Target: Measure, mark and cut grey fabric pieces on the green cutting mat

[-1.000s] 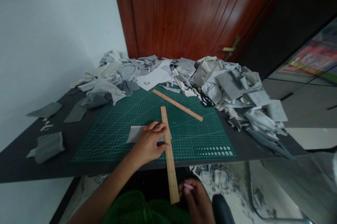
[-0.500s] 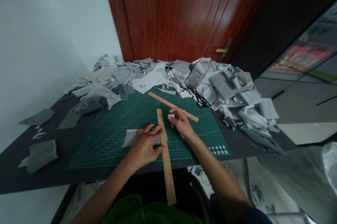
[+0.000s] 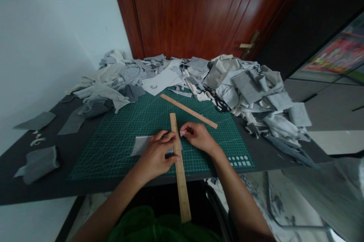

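A wooden ruler (image 3: 180, 174) lies lengthwise over a small piece of light grey fabric (image 3: 140, 145) on the green cutting mat (image 3: 113, 151). Its near end sticks out past the table edge toward my body. My left hand (image 3: 157, 155) presses the ruler down, fingers and thumb on its left side. Just right of the ruler, my right hand (image 3: 197, 136) pinches a small pale pink piece of tailor's chalk (image 3: 182, 133), its tip close to the ruler's edge and the fabric. Most of the fabric is hidden under my left hand and the ruler.
A second wooden ruler (image 3: 189, 111) lies slantwise farther back on the mat. Heaped fabric scraps (image 3: 250, 90) line the back and right, with black-handled scissors (image 3: 220, 103) partly under them. White paper (image 3: 162, 81) lies at the back. A folded grey cloth (image 3: 41, 164) sits at left.
My right hand has come down and nearer me, bringing the chalk close beside the ruler. My left hand keeps its place on the ruler. The view has shifted slightly.
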